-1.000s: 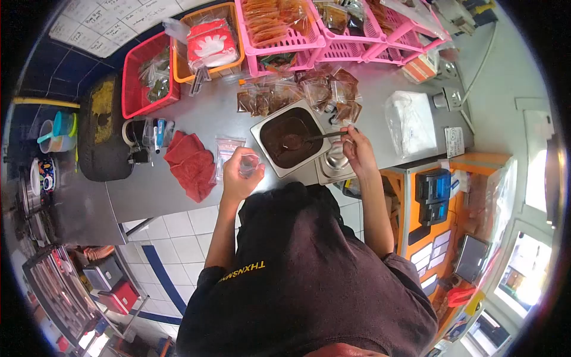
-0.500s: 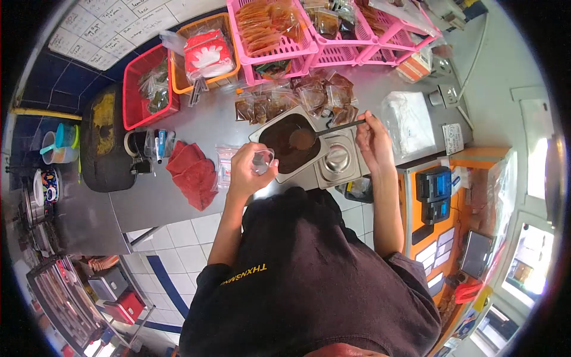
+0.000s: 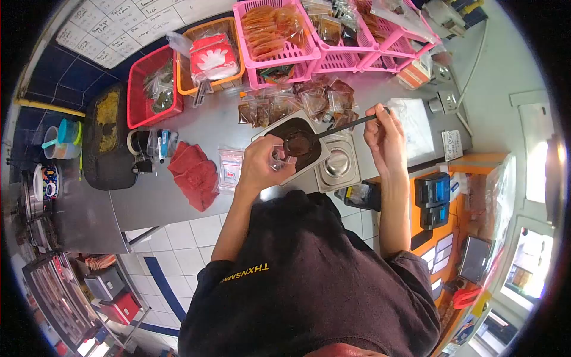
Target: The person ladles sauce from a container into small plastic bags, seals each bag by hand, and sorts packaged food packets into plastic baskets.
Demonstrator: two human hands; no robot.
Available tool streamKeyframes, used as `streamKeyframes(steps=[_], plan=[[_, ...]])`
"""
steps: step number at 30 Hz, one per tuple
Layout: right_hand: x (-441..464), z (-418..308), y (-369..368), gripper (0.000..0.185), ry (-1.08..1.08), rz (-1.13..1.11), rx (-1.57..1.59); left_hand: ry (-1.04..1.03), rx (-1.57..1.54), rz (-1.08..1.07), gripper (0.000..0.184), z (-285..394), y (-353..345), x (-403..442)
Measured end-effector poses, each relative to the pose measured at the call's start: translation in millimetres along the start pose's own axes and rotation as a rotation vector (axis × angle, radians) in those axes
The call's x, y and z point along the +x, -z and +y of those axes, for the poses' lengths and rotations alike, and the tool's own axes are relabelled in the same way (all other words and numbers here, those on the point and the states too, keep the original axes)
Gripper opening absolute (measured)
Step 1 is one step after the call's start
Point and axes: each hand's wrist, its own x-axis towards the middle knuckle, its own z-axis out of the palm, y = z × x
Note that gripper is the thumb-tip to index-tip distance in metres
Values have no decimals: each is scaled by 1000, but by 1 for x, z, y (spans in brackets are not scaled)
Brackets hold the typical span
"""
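My right hand (image 3: 384, 135) grips the end of a black-handled ladle (image 3: 350, 125). The ladle's bowl, filled with dark brown sauce (image 3: 299, 144), is above a rectangular metal container (image 3: 320, 159) that holds more of the sauce. Over the container's left side, my left hand (image 3: 260, 165) is closed around a small clear plastic bag (image 3: 279, 158) with its mouth held open. The bag's opening is close beside the ladle bowl; whether they touch I cannot tell. A metal lid with a round knob (image 3: 338, 163) sits just right of the container.
Filled sauce packets (image 3: 270, 108) lie behind the container. Pink baskets (image 3: 285, 65), an orange basket (image 3: 238, 80) and a red basket (image 3: 143, 122) line the back. A red cloth (image 3: 193, 175) and a pack of clear bags (image 3: 230, 169) lie left; white plastic (image 3: 413, 128) lies right.
My left hand has moved right with the bag, from beside the container to over it. The ladle has been raised toward the bag, and my right hand has shifted slightly right.
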Motion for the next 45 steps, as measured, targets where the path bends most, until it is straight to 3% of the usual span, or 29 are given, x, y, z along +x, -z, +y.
streamKeyframes(steps=[20, 27, 33, 38, 45], plan=[[-33, -28, -29, 32, 257, -203, -264, 120, -95, 7, 34, 5, 2, -5], [-44, -31, -29, 28, 442, -309, -309, 177, -156, 24, 30, 1, -1, -8], [-47, -25, -25, 28, 528, -397, -332, 91, -134, 37, 29, 7, 2, -3], [-52, -21, -25, 29, 643, -423, -481, 103, -142, 55, 29, 6, 2, -2], [-57, -17, -24, 28, 727, -463, -459, 130, -167, 59, 28, 2, 1, -5]])
